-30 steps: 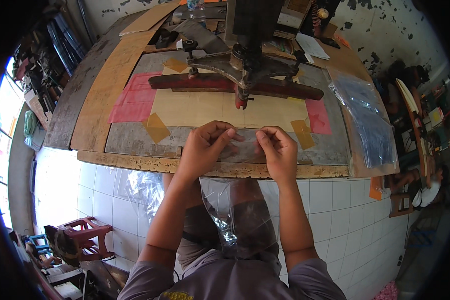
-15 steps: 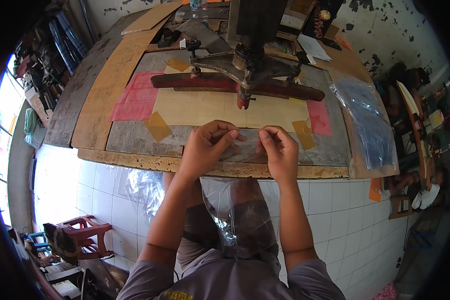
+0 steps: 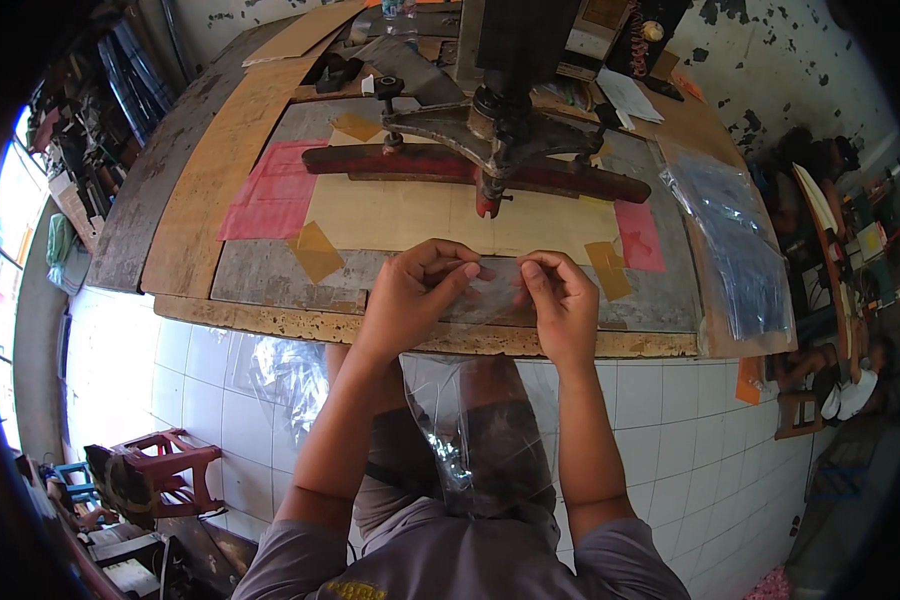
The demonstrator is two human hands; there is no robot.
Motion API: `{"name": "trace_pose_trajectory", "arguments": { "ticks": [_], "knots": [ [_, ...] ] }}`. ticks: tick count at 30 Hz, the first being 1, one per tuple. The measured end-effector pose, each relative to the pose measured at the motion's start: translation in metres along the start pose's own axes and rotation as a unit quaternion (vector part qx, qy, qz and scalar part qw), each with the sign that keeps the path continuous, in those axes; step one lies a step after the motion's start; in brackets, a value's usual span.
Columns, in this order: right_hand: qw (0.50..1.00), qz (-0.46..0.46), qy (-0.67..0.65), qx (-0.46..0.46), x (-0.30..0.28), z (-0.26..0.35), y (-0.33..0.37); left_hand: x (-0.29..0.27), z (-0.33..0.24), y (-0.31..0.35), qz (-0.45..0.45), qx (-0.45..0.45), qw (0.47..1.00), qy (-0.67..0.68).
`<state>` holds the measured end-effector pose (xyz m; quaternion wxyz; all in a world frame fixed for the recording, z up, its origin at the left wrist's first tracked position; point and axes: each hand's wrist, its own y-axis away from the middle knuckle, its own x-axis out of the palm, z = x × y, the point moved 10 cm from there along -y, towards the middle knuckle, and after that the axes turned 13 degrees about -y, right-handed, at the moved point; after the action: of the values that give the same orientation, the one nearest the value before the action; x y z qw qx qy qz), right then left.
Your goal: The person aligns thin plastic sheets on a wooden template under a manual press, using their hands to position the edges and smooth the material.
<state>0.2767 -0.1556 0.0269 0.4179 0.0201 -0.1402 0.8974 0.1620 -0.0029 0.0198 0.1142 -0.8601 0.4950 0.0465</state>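
Note:
A clear plastic sheet (image 3: 455,440) hangs from the table's front edge down over my lap, its upper edge stretched between my hands. My left hand (image 3: 418,298) pinches it between thumb and fingertips on the left. On the right, my right hand (image 3: 562,305) grips the other side the same way, thumb against bent fingers. Whether the sheet is a bag or a single layer I cannot tell. Just beyond my fingers lies a flat cream board (image 3: 390,220), held by brown tape (image 3: 315,255) and pink sheets (image 3: 270,195) at its ends.
Over the board stands a metal press head with a red bar (image 3: 570,178). Clear plastic packs (image 3: 735,250) lie at the table's right side. Another crumpled plastic piece (image 3: 290,380) hangs left of my legs. A red stool (image 3: 175,470) stands at lower left; a person (image 3: 855,380) sits far right.
Hardly anything differs. My hands have drifted very slightly apart, still pinching the plastic sheet.

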Motion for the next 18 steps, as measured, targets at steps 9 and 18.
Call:
{"name": "trace_pose_trajectory", "arguments": {
  "ticks": [9,18],
  "knots": [
    [1.000,-0.006,-0.008,0.015,0.0006,-0.0030,0.0004,-0.0030,-0.0013,0.0009,-0.006,-0.001,1.000,-0.028],
    [1.000,0.005,-0.015,0.012,-0.0006,-0.0034,0.0009,-0.0063,-0.0059,0.0027,-0.035,0.010,0.998,-0.057]
  ]
}}
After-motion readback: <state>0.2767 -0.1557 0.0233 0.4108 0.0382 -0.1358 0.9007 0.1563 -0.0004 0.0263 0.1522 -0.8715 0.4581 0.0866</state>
